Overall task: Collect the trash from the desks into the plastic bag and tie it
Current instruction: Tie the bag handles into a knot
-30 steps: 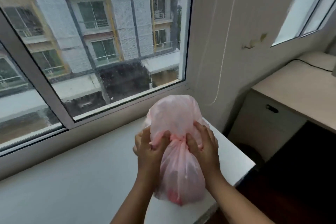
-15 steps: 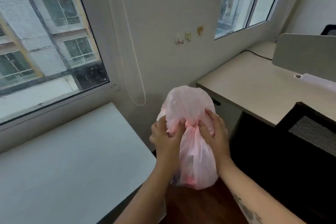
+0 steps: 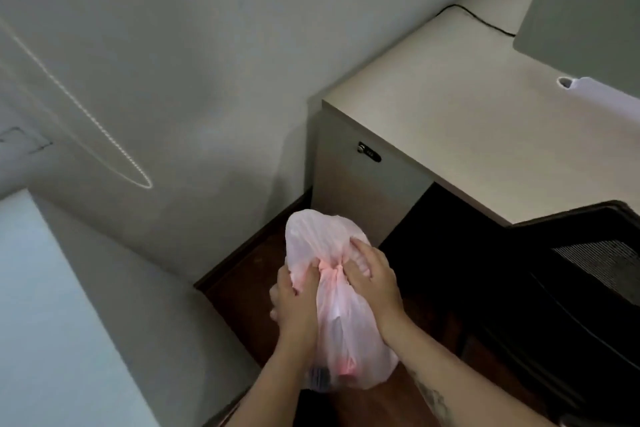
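A thin pink plastic bag [image 3: 341, 340] hangs in the air over the dark wooden floor, with trash showing faintly through its lower part. Its neck is pinched into a tight twist in the middle, and the top part puffs out above it. My left hand [image 3: 296, 302] grips the bag just left of the twist. My right hand [image 3: 374, 279] grips it just right of the twist. Both hands are closed on the plastic.
A white desk [image 3: 45, 305] lies at the lower left. A beige desk [image 3: 450, 121] with a locked drawer unit [image 3: 367, 191] stands at the right, with a grey divider panel [image 3: 581, 7] on it. A black mesh chair [image 3: 571, 281] is at the right. A blind cord [image 3: 93, 125] hangs on the wall.
The view has swung right and down, away from the window and the white desk. The bag, still held in both hands, has moved off the desk and now hangs over the floor.
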### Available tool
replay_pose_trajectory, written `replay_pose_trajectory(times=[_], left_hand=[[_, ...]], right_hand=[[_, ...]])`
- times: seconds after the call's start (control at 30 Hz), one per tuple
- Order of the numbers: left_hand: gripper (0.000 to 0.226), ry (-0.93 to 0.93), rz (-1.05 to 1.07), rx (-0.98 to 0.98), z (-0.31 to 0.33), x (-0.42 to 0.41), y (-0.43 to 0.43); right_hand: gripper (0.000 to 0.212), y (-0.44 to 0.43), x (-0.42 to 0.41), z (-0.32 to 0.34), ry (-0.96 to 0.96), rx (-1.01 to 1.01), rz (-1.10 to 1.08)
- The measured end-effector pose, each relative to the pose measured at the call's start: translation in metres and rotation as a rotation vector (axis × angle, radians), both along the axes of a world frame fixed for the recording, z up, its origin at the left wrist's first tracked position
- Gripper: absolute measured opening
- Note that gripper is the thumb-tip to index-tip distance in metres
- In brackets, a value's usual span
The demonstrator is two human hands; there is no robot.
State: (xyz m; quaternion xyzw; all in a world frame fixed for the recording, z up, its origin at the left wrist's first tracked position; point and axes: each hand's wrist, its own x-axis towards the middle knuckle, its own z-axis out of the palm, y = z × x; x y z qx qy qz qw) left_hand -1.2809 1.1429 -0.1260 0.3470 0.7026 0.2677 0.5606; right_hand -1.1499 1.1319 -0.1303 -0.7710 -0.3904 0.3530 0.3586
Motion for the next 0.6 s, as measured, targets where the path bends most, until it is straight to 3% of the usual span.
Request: replay_pose_trajectory(times=[0.13,0.3,0.47,0.6], left_hand=[[0.075,0.038,0.005,-0.224,-0.048,0.017,0.019],[0.065,0.066,0.027,-0.4,-0.117,0.045,0.046],[0.057,0.031,0.032,-0.42,-0.197,0.085,0.088],[0.075,-0.052,-0.035,-0.436,-0.273,0.105,0.128]], right_hand=[[0.043,0.016,0.017,-0.049,0.056,-0.189,0.009],[0.045,0.044,0.046,-0.111,0.098,-0.364,0.065],[0.058,0.089,0.092,-0.194,0.124,-0.443,0.114],[0.043,0.122,0.125,-0.248,0.198,-0.429,0.121]])
